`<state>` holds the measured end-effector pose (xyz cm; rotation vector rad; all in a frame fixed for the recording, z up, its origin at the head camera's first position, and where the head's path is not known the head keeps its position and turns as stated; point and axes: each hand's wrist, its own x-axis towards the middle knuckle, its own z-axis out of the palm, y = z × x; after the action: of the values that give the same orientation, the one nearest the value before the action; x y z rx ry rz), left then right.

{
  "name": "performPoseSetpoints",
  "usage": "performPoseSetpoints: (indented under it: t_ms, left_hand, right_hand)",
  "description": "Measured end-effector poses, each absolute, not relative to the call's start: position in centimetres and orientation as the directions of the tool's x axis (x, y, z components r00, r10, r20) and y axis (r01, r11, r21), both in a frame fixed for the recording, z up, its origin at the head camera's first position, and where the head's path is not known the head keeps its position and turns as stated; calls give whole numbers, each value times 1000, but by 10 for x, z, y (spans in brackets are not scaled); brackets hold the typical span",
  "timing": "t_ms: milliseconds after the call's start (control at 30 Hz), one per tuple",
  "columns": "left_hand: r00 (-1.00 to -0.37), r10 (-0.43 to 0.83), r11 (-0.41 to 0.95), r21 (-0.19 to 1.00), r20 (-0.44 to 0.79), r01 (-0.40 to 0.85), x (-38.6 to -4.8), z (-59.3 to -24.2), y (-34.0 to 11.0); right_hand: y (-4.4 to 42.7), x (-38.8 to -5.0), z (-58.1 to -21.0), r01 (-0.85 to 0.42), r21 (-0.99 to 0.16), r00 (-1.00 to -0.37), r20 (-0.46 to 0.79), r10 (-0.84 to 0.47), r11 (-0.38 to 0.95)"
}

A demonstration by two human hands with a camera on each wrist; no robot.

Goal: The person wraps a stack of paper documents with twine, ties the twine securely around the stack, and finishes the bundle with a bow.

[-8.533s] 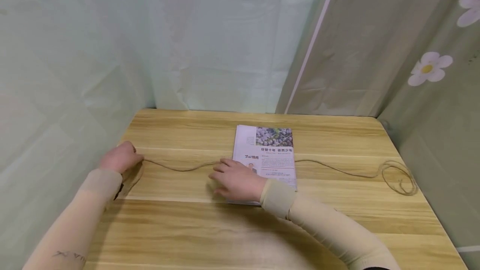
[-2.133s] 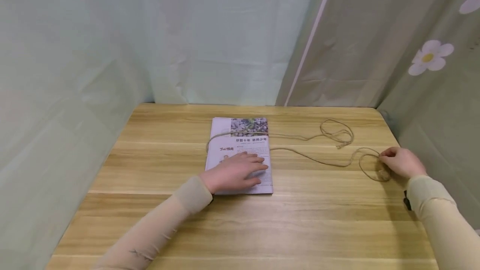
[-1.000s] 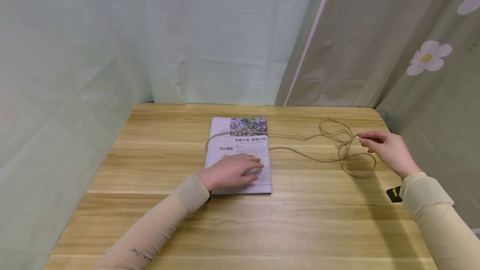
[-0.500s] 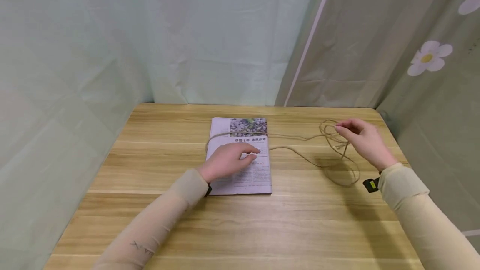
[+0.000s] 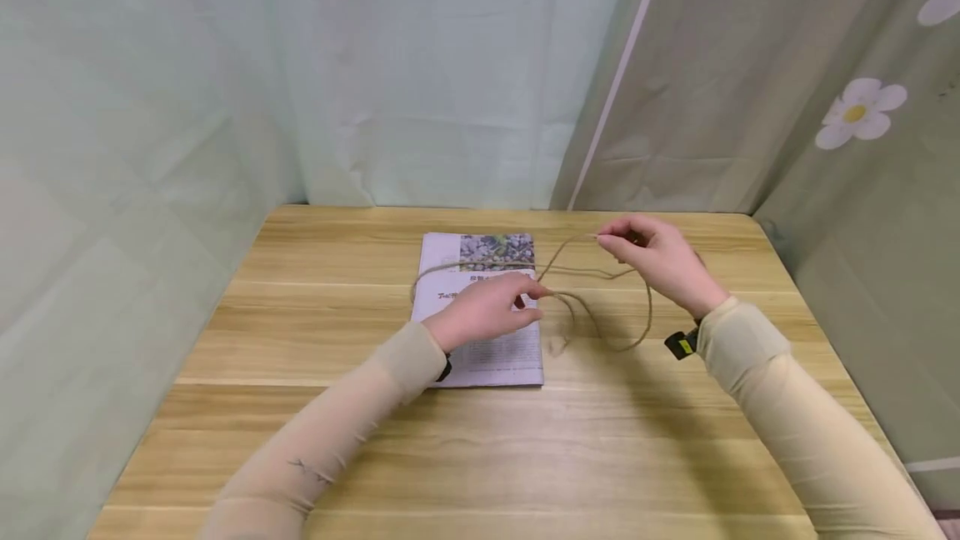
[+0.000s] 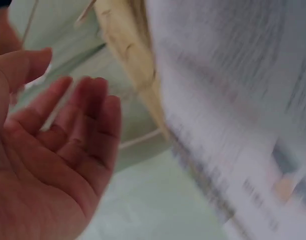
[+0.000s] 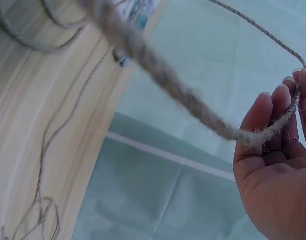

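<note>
A folded newspaper (image 5: 491, 365) lies on the table with brown twine (image 5: 480, 263) across its upper part. My left hand (image 5: 483, 308) is over the paper's right side, thumb and forefinger apart, the forefinger by the twine at the edge. In the left wrist view that hand (image 6: 58, 155) shows loosely bent, separate fingers beside the newspaper (image 6: 218, 100). To the right, above the table, my right hand (image 5: 660, 261) pinches a raised loop of twine. The right wrist view has twine (image 7: 183, 100) running into the fingers of this hand (image 7: 278, 170).
The wooden table (image 5: 525, 457) reaches back to a pale curtain (image 5: 450, 107). A grey-green curtain with white flowers (image 5: 855, 113) hangs at the right. More twine (image 7: 42, 175) lies on the tabletop in the right wrist view.
My right hand has moved left towards the newspaper, drawing the twine with it. My left hand has shifted slightly right to the paper's edge. Earlier, the twine was passed over the paper.
</note>
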<state>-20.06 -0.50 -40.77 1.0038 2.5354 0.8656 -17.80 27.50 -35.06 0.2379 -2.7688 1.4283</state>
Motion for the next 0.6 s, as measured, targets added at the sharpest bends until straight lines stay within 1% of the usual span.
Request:
performPoseSetpoints:
  t_ms: [100, 167, 200, 267, 333, 400, 467, 600]
  left_hand:
    - [-788, 608, 623, 677, -103, 392, -200, -417, -2]
    - [-831, 550, 606, 723, -81, 331, -202, -421, -1]
    - [-842, 537, 586, 742, -55, 326, -204, -421, 0]
    - [-833, 552, 540, 752, 21, 377, -207, -420, 1]
    - [-796, 599, 491, 745, 89, 452, -210, -417, 2]
    - [-770, 628, 461, 742, 116, 487, -213, -415, 1]
    - [-772, 626, 455, 753, 109, 475, -215, -414, -2]
    - [-811, 580, 475, 780, 70, 407, -218, -414, -18]
  right_hand:
    - [269, -179, -346, -152, -816, -987, 95, -130, 558]
    - [267, -179, -343, -163, -827, -985, 107, -133, 537]
    - [266, -178, -342, -170, -834, -984, 114, -137, 525]
    - [265, -177, -340, -179, -845, -982, 122, -143, 504]
    - [265, -176, -338, -185, -854, -981, 132, -142, 487]
    - [266, -175, -336, -189, -863, -981, 146, -127, 469]
    - [270, -175, -335, -193, -876, -981, 166, -100, 441]
    - [287, -173, -334, -207, -902, -975, 223, -1, 378]
